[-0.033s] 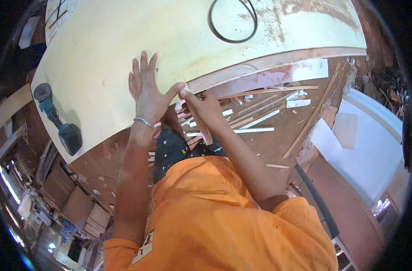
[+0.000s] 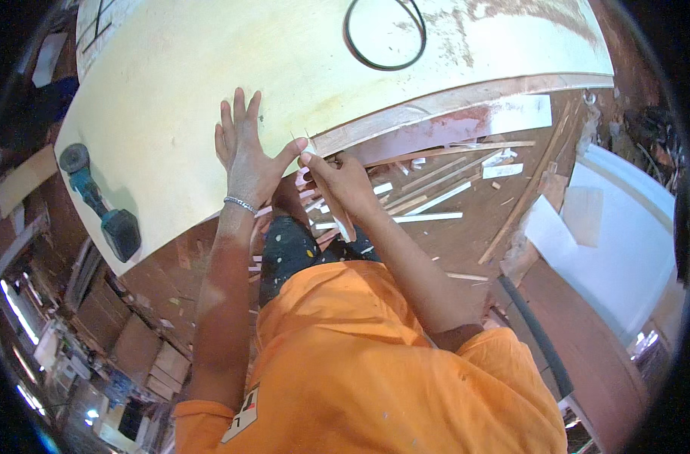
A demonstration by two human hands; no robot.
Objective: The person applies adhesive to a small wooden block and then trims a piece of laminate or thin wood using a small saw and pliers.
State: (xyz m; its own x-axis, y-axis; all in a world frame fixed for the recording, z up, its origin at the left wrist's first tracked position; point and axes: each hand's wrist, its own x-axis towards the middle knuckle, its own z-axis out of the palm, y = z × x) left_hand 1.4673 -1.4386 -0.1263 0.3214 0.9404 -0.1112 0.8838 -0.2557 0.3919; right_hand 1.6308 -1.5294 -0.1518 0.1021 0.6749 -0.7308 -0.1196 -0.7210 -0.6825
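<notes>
The left hand (image 2: 248, 170) lies flat and open near the front edge of the pale panel (image 2: 171, 91), fingers spread toward the far edge, thumb stretched almost to the right thumb. The right hand (image 2: 345, 185) is closed around a narrow wood strip (image 2: 337, 212), which slants down past the front edge toward the wearer's lap. Just right of the fingers, a flat, pinkish wood edging (image 2: 436, 101) follows the front edge to the right corner. A wide stretch of smooth surface separates the left hand from a teal-and-black power tool (image 2: 93, 198) at the front left corner; another reaches to a thin black loop (image 2: 391, 69) by the far edge. Brown dust streaks the far right. Below the front edge, straight, splintery offcuts (image 2: 428, 217) litter the reddish-brown floor (image 2: 451, 246).
</notes>
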